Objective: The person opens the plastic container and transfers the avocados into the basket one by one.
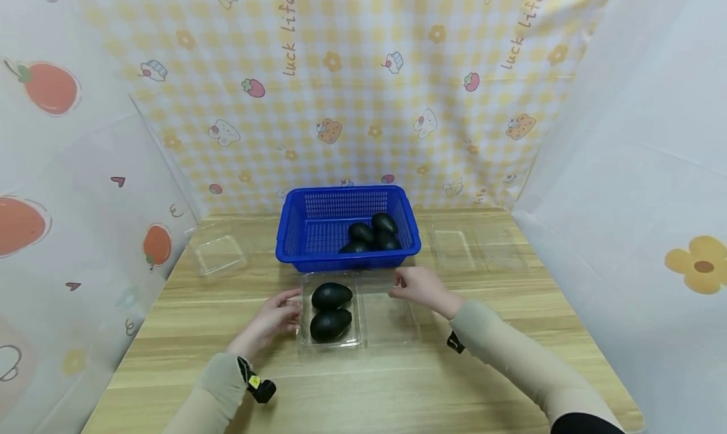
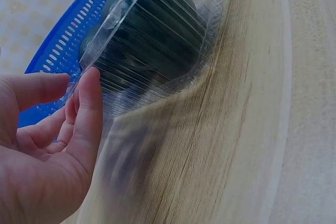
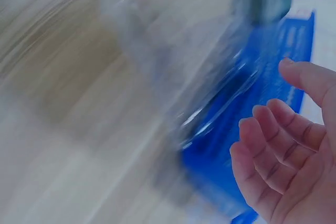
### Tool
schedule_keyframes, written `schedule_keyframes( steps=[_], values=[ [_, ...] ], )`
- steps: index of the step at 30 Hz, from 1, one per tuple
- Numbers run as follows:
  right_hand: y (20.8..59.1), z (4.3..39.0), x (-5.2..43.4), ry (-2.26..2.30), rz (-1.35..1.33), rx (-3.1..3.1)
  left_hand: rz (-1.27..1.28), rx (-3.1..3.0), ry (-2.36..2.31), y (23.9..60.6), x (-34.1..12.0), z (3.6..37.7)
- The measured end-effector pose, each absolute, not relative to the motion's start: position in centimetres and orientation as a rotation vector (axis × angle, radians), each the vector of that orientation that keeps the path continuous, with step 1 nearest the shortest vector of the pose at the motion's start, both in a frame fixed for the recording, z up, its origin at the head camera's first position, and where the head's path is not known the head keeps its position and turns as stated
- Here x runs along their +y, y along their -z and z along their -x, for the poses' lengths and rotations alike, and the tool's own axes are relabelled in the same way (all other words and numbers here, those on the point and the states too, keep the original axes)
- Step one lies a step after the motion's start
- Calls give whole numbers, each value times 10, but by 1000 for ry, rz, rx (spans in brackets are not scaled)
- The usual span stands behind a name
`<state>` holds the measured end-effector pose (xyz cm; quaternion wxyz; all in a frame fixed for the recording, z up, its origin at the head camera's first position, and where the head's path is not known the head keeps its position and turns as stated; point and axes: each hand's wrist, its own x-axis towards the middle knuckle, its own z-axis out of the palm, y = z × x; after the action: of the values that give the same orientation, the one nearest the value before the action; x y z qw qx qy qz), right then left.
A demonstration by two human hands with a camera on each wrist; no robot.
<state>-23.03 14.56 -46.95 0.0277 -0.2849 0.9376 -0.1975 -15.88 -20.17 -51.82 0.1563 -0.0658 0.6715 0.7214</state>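
Note:
Two dark green avocados (image 1: 331, 310) lie one behind the other in the base of a clear plastic clamshell box (image 1: 360, 341). Its see-through lid (image 1: 392, 320) is folded out to the right. My left hand (image 1: 272, 320) is at the box's left side; in the left wrist view, thumb and index finger pinch the rim (image 2: 100, 51). Over the lid's far right corner is my right hand (image 1: 423, 289). The right wrist view shows its fingers (image 3: 281, 153) loosely bent, thumb apart, with nothing held. That view is blurred around the lid.
Behind the box stands a blue plastic basket (image 1: 284, 232) with several avocados (image 1: 361, 233) in its right part. Another clear box (image 1: 220, 255) sits at the back left. A further opened clear box (image 1: 454, 248) lies right of the basket. Patterned cloth (image 1: 363, 106) hangs behind the table.

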Motion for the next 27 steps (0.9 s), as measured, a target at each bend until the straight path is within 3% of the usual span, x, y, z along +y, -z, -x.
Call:
schedule_keyframes(
  steps=[10, 27],
  values=[
    [445, 209, 101, 626, 1211, 2750, 216, 1920, -2084, 521, -202, 158],
    [457, 206, 60, 504, 1549, 2455, 195, 1947, -2059, 519, -203, 156]
  ],
)
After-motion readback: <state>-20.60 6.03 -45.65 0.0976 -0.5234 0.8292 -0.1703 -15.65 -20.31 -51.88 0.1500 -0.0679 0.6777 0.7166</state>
